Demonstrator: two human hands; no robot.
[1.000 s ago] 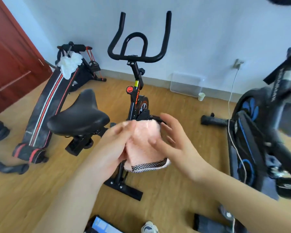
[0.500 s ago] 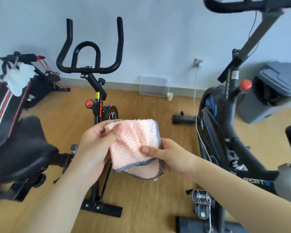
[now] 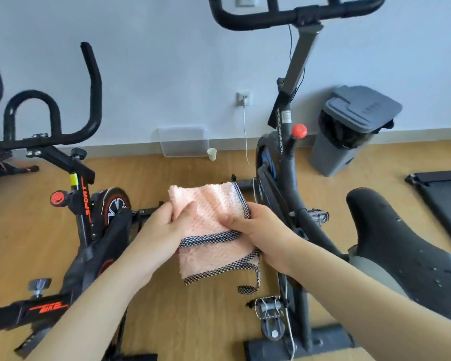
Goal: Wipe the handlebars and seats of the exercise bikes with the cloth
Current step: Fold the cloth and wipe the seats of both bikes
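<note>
A folded pink cloth (image 3: pixel 214 225) with a checked border is held at chest height between two exercise bikes. My left hand (image 3: pixel 164 230) grips its left edge and my right hand (image 3: pixel 261 230) grips its right edge. The black and blue bike (image 3: pixel 279 178) stands to the right, with its handlebar (image 3: pixel 297 15) high at the top and its black seat (image 3: pixel 391 235) at the right, beside my right forearm. The black and red bike (image 3: pixel 86 201) stands to the left, its curved handlebar (image 3: pixel 50 121) at upper left; its seat is out of view.
A grey lidded bin (image 3: pixel 349 126) stands by the wall at the right. A clear plastic box (image 3: pixel 184 142) and a small paper cup (image 3: pixel 212 154) sit by the skirting board. A white cable (image 3: pixel 246 142) hangs from the wall socket. A treadmill edge (image 3: pixel 443 194) lies far right.
The view has swung to the right: the red bike and its seat slid left, the blue bike, its seat and the bin came in. Both hands folded the cloth flatter between them.
</note>
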